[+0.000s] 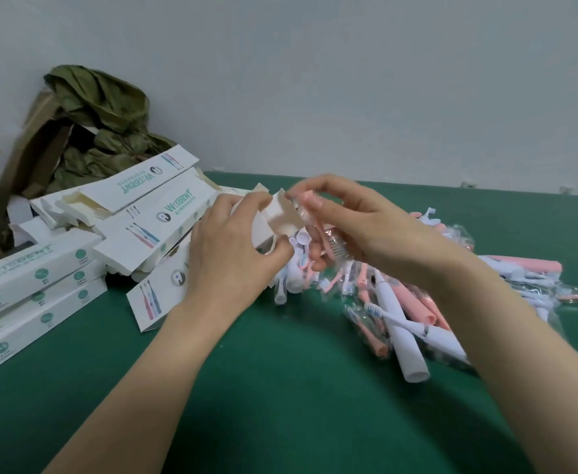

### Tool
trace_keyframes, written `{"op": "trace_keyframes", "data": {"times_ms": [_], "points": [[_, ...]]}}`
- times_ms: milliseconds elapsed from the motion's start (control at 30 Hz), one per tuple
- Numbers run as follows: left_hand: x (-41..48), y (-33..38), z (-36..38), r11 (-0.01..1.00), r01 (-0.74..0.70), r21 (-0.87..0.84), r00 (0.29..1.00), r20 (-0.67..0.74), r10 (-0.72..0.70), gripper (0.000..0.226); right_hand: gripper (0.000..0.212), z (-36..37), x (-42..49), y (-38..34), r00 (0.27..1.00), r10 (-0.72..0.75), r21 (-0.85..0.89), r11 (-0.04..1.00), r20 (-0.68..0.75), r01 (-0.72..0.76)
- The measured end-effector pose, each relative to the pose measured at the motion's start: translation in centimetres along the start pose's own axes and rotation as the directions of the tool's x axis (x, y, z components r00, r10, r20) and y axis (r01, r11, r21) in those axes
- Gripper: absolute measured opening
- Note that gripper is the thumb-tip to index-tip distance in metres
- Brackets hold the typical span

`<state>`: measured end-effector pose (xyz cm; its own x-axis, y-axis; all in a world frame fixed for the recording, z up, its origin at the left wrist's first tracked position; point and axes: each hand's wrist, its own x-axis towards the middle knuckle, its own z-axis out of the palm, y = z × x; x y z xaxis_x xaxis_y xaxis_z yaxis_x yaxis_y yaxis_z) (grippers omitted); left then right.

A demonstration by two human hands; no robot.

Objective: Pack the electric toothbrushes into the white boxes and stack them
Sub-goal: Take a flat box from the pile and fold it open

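1. Step in hand, as judged from the pose: feeding one wrapped pink toothbrush point(309, 213) into the open mouth of a white box point(277, 213), held above the middle of the table point(280, 388), toward its far edge
2. Left hand point(232, 244): curled round the open end of the white box, fingers over the top and thumb underneath, keeping the flaps apart; rest of the box hidden behind the hand
3. Right hand point(359, 227): pinching the pink toothbrush through its clear wrapper between thumb and fingertips, remaining fingers loosely bent; brush end right at the box mouth, already inside or just outside not discernible
4. Supply: pile of toothbrushes point(400, 313), pink and white, most in clear wrappers, lying loose toward the right edge, under and beyond the right wrist
5. Packaging: loose open boxes point(150, 206) jumbled toward the far-left part of the table, flaps sticking out; stack of closed boxes point(31, 292) layered along the left edge
6. Next move, as a judgement: lining the brush up with the long axis of the box, sliding it fully in without snagging the wrapper on a flap, left hand holding the mouth square; then tucking the flaps shut and laying the box on the stack at the left edge
7. Far-left corner: crumpled green cloth point(99, 107) draped over brown cardboard, against the wall
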<state>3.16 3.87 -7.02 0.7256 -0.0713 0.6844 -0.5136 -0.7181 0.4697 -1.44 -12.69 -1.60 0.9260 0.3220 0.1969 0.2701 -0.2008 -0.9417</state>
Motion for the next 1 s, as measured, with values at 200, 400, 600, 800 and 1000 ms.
{"op": "trace_keyframes", "data": {"times_ms": [200,400,600,800,1000], "points": [[-0.6,0.5,0.7,0.998,-0.044,-0.047,0.998,0.043,0.046,0.065,0.023,0.5,2.1,-0.2,0.957,-0.082,-0.354,0.935,-0.278,-0.023],[-0.7,0.3,1.2,0.998,-0.038,-0.044,0.996,0.078,0.042,0.066,0.010,0.4,2.8,0.4,0.944,-0.218,-0.763,0.645,-0.249,-0.052],[-0.8,0.3,1.3,0.998,-0.051,-0.037,0.992,0.110,0.055,0.070,0.024,0.5,2.3,-0.6,0.997,-0.031,-0.666,0.745,-0.070,-0.023],[-0.8,0.3,1.1,0.998,-0.046,-0.034,0.996,0.078,0.048,0.070,0.031,0.1,2.4,0.3,0.947,-0.179,-0.617,0.786,-0.267,-0.025],[-0.8,0.7,0.9,0.996,-0.064,-0.060,0.996,0.051,0.068,0.068,0.025,1.2,2.6,1.6,0.797,-0.345,-0.477,0.875,-0.495,0.082]]}}
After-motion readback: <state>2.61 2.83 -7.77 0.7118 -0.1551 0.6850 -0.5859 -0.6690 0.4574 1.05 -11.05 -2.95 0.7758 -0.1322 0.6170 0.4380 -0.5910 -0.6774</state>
